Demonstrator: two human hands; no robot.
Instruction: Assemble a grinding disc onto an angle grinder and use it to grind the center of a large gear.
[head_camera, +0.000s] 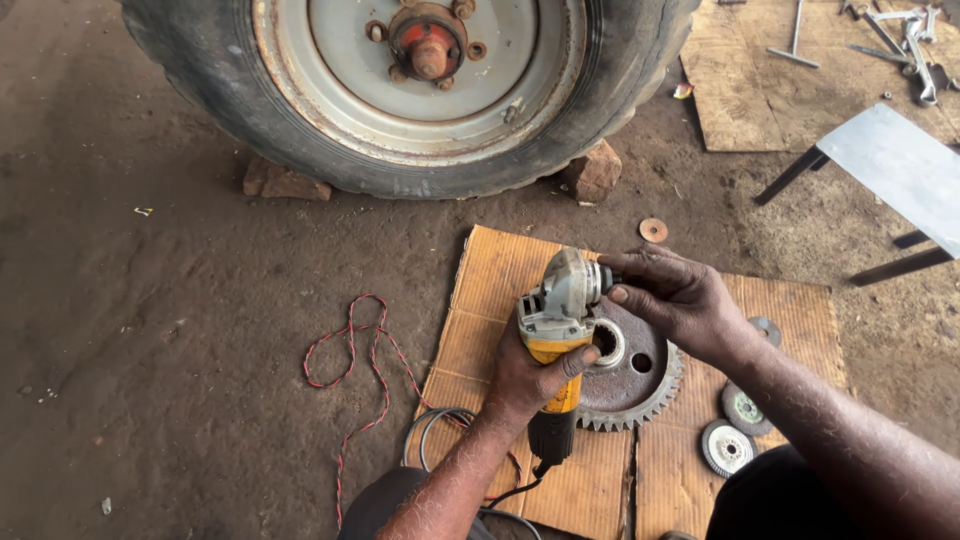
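Above the brown cardboard sheet on the dirt floor, the left hand is wrapped tight around the yellow and grey angle grinder. Its fingers curl round the yellow body, with the thumb on top. The right hand pinches the small black knob on the side of the grinder's grey head with its fingertips. Just under the grinder lies a rusty round metal gear with teeth. Two round grinding discs sit near the right arm. A red twisted wire lies on the ground to the left, and a big black tyre stands behind.
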